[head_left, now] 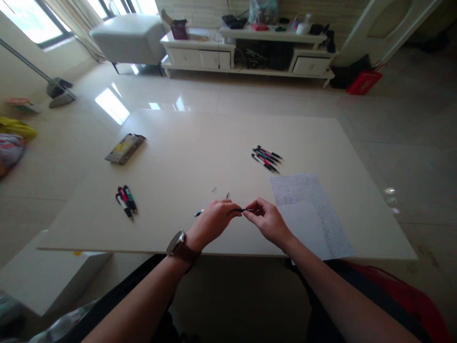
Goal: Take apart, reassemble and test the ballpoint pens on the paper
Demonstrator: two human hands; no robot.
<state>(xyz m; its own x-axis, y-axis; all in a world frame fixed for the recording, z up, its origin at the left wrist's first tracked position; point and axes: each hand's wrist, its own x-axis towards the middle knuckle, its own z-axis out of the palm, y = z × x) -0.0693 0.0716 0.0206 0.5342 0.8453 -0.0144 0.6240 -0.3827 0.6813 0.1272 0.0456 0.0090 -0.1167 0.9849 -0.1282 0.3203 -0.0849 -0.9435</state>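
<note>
My left hand (213, 220), with a watch on its wrist, is closed around a dark pen barrel (236, 210) near the table's front edge. Opposite it, the fingertips of my right hand (264, 216) pinch the thin end of the same pen; its exact part is too small to make out. Beside my left hand lies a blue-and-black pen piece (199, 213), partly hidden by the hand. Just beyond my hands are a small pointed pen part (227, 195) and what looks like a little spring (214, 189).
Several pens (266, 158) lie grouped to the right, with another group (126, 202) at left. A worn box (125, 148) lies farther back. Handwritten sheets (321, 214) are by my right forearm. The white table (200, 143) ends near my lap.
</note>
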